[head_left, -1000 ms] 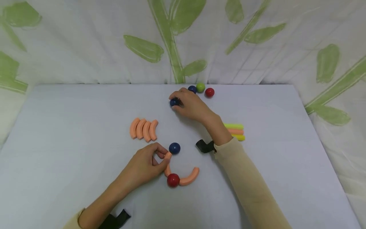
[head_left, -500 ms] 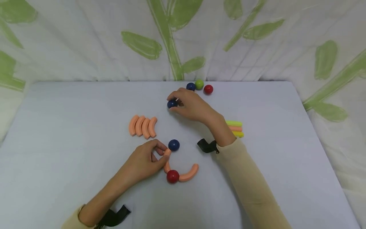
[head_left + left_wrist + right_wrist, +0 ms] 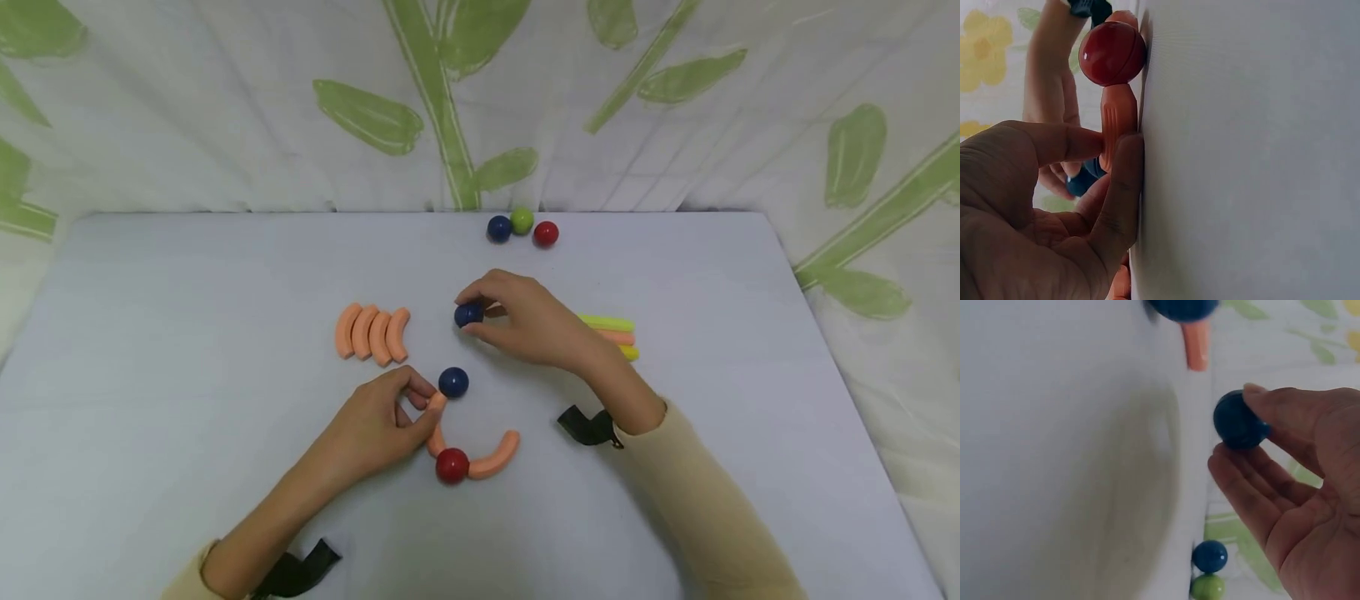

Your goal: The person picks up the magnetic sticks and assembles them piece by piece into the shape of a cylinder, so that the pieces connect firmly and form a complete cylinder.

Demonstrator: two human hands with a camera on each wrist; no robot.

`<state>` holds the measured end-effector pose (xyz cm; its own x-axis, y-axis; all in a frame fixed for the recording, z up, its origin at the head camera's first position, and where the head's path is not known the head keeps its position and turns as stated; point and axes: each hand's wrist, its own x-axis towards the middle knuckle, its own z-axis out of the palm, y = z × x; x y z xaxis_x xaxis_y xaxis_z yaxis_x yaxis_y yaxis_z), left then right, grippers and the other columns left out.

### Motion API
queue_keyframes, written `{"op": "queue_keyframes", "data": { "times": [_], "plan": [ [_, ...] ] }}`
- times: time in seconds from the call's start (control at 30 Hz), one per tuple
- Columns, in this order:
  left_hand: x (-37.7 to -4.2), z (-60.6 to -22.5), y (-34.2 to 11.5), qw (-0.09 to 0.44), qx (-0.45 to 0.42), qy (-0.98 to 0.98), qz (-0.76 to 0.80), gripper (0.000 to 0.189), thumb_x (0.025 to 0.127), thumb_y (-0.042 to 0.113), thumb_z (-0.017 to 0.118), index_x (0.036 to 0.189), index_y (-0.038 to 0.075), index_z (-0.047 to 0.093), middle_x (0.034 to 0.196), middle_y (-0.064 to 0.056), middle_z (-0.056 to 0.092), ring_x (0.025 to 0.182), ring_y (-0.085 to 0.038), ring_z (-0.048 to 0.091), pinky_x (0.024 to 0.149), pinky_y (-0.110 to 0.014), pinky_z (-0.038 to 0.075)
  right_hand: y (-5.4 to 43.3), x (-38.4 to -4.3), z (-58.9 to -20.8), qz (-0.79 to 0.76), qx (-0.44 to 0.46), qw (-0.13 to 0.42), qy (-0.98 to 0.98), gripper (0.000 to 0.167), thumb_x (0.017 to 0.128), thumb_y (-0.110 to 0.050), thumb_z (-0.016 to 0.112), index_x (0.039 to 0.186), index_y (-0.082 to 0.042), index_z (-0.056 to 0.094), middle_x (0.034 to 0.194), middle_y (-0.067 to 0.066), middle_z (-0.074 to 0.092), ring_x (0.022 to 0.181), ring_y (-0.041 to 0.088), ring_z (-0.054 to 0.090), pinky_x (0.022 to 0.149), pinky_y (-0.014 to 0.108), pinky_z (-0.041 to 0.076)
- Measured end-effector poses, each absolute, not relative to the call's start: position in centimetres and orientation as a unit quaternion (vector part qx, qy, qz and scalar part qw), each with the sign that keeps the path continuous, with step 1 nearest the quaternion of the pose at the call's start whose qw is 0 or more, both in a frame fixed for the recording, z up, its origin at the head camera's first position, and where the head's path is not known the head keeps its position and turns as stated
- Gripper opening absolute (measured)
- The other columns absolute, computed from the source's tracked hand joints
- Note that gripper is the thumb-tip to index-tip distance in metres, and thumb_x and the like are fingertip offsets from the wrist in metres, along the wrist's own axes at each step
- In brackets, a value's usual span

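Right hand, fingers curled, pinches a blue ball near frame centre — and lower, just left, the left hand pinches a curved orange piece against the red ball.

Can read no text, label, brand, number or sign in any view: neither on the red ball between two curved orange pieces, nor on the leaf-patterned cloth well beyond that ball.

Room type unclear: a white table before leaf-print cloth.
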<state>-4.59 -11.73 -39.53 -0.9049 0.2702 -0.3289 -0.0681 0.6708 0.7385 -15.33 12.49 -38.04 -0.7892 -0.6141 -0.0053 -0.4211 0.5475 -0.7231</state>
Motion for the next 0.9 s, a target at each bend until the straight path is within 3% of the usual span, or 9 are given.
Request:
{"op": "queue_keyframes", "data": {
  "times": [0.23, 0.47, 0.9],
  "plan": [
    [-4.3, -39.1, -11.8, 0.213, 0.072, 0.891, 0.395, 0.021, 0.101, 0.031, 0.071, 0.114, 0.015, 0.07, 0.1, -0.001, 0.071, 0.061, -0.01, 0.057, 0.056, -0.027, 0.045, 15.0, -11.2, -38.4, -0.408, -0.289, 0.146, 0.853, 0.032, 0.097, -0.015, 0.078, 0.128, -0.014, 0.07, 0.121, -0.003, 0.069, 0.116, 0.01, 0.07, 0.102, 0.03, 0.059],
    [-3.9, -38.7, -11.9, 0.214, 0.065, 0.899, 0.375, 0.025, 0.101, 0.035, 0.07, 0.118, 0.017, 0.072, 0.105, 0.001, 0.073, 0.065, -0.008, 0.059, 0.06, -0.027, 0.047, 16.4, -8.6, -38.9, -0.433, -0.284, 0.174, 0.837, 0.034, 0.095, -0.009, 0.079, 0.128, -0.014, 0.069, 0.125, -0.003, 0.068, 0.119, 0.011, 0.067, 0.102, 0.031, 0.059],
    [-3.7, -38.7, -11.7, 0.208, 0.063, 0.901, 0.376, 0.023, 0.101, 0.034, 0.07, 0.117, 0.017, 0.073, 0.109, -0.001, 0.072, 0.067, -0.007, 0.06, 0.062, -0.027, 0.048, 17.9, -7.0, -39.8, -0.397, -0.302, 0.208, 0.841, 0.032, 0.095, -0.013, 0.08, 0.126, -0.012, 0.071, 0.121, 0.0, 0.074, 0.109, 0.01, 0.074, 0.097, 0.029, 0.061]
  ]
}}
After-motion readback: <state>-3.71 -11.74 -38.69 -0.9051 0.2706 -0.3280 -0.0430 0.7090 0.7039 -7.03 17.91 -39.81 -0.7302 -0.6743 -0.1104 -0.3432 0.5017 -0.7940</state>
